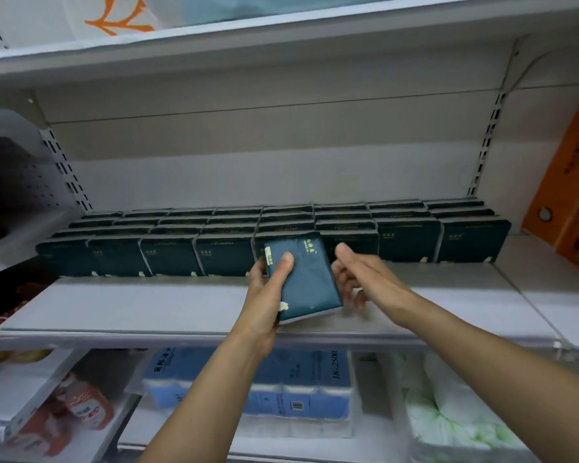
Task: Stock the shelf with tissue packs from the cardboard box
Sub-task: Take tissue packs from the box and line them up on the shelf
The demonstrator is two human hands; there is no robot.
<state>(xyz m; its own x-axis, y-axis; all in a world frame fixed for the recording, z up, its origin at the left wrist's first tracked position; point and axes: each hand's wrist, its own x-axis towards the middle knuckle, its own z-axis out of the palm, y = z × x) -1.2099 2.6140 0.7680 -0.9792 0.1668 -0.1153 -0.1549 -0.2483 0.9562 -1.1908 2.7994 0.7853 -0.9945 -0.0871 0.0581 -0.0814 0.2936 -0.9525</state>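
Nearest the camera, above the shelf's (147, 305) bare front strip, the left hand (264, 292) holds one dark green tissue pack (303, 279), thumb across its face and fingers behind, tilted off upright. Just right of it, the right hand's (365, 275) grip is loose and holds nothing, fingers beside the pack's edge. Behind stand the stocked rows (281, 235) of matching packs. This looks like the placing step; next, stand the pack upright against the front row.
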